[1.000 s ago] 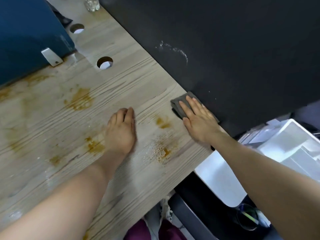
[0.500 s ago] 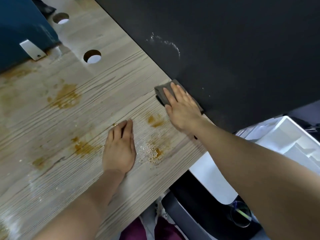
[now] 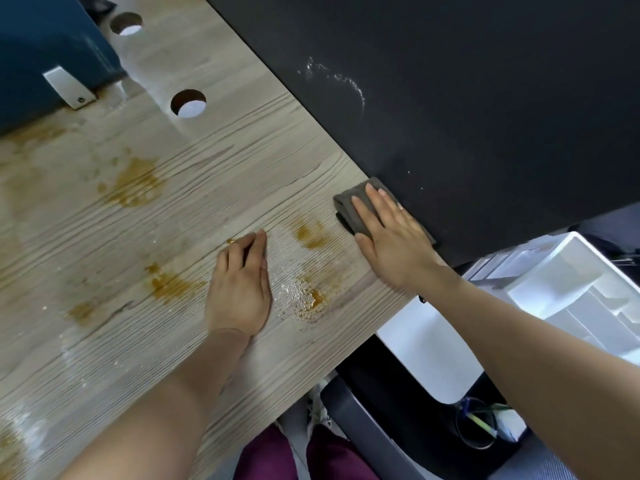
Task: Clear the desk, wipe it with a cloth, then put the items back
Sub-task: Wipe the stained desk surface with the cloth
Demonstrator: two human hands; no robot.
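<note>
The left hand (image 3: 239,289) is lying flat on the tabletop (image 3: 214,161), and the right hand (image 3: 391,237) is lying to its right, pressing flat on the cloth (image 3: 349,202), which is sitting under its fingers against the partition (image 3: 450,98) along the tabletop's far right edge. Between the two hands a spill (image 3: 304,296) is lying just beside the left hand. Two cable holes (image 3: 188,103) are sitting well beyond the left hand. A bin (image 3: 571,289) is standing off the tabletop, right of the right hand
</note>
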